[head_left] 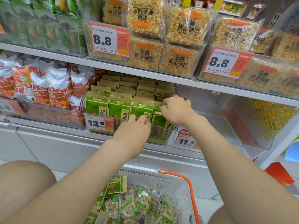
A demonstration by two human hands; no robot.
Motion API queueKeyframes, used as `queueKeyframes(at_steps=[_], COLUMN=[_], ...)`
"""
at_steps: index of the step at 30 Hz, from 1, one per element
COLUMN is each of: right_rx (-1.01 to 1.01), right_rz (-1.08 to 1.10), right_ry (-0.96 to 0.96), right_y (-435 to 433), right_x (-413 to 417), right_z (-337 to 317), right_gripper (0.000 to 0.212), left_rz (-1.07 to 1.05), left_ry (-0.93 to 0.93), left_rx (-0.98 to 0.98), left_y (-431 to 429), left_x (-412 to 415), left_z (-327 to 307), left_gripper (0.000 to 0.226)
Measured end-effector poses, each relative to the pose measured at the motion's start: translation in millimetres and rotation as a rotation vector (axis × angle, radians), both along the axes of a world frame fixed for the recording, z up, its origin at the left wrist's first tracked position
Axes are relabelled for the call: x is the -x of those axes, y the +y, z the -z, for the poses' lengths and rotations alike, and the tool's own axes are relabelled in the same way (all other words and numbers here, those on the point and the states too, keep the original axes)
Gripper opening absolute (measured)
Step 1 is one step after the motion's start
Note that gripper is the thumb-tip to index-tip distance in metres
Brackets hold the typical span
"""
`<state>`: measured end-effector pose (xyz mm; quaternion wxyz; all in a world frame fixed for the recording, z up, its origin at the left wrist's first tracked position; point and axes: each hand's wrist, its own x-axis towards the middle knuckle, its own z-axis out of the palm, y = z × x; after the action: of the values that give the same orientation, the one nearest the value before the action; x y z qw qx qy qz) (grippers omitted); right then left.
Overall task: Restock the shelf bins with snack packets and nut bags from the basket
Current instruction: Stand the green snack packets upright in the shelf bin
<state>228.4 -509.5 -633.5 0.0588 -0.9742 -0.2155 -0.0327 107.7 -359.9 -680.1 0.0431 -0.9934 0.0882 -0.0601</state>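
Basket (171,180): below both hands, white perforated plastic with an orange handle (191,189), holding crinkled clear nut bags (145,206) and a flat green packet (115,185).
Left hand (132,133): fingers bent over the front rim of the clear bin (169,136), against glossy green packet faces; whether it grips one cannot be told.
Right hand (175,109): fingers curled on the kraft-paper top of the end packet (161,126), which leans tilted.
Seed packets (119,109): flat, rectangular, green with brown tops, upright in rows inside the bin.
Left of the hands: puffy red-and-white snack packets (56,94).
Above the hands: knobbly golden rice-crust blocks (145,54) in clear wrap.
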Motion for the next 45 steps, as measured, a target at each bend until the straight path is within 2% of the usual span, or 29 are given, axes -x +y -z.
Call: queueKeyframes(at_steps=[5, 12, 18, 22, 26, 28, 32, 38, 42, 45], right_rx=[-0.023, -0.093, -0.251, -0.298, -0.379, -0.342, -0.284, -0.147, -0.062, 0.069], right_rz=[-0.011, -0.022, -0.066, -0.026, 0.027, 0.032, 0.009, -0.254, -0.114, -0.038], right_ry=[0.048, 0.107, 0.040, -0.060, 0.060, 0.097, -0.039, -0.299, -0.581, -0.568], right_y=[2, 1, -1, 1, -4, -4, -9, -27, -21, -15], right_x=[-6, -16, -21, -15, -15, -11, 8, 37, 41, 45], right_z=[3, -4, -5, -5, -1, -2, -7, 7, 26, 41], right_gripper=[0.028, 0.044, 0.022, 0.024, 0.035, 0.034, 0.047, 0.030, 0.025, 0.026], left_rz=[-0.002, -0.001, -0.004, -0.001, 0.004, 0.002, -0.015, 0.006, 0.008, 0.017], left_ry=[-0.003, 0.004, 0.009, 0.009, 0.001, -0.005, -0.004, 0.046, -0.012, -0.106], left_rx=[-0.004, 0.004, 0.006, -0.005, 0.013, 0.023, 0.015, 0.122, 0.216, 0.205], left_y=[0, 0, 0, 0, 2, 3, 5, 13, 14, 12], left_x=[1, 0, -1, -1, -1, -1, -2, -4, 5, 12], left_z=[0, -1, -1, -1, 2, 3, 6, 2, 4, 6], left_gripper=[0.059, 0.058, 0.057, 0.058, 0.059, 0.057, 0.054, 0.049, 0.047, 0.037])
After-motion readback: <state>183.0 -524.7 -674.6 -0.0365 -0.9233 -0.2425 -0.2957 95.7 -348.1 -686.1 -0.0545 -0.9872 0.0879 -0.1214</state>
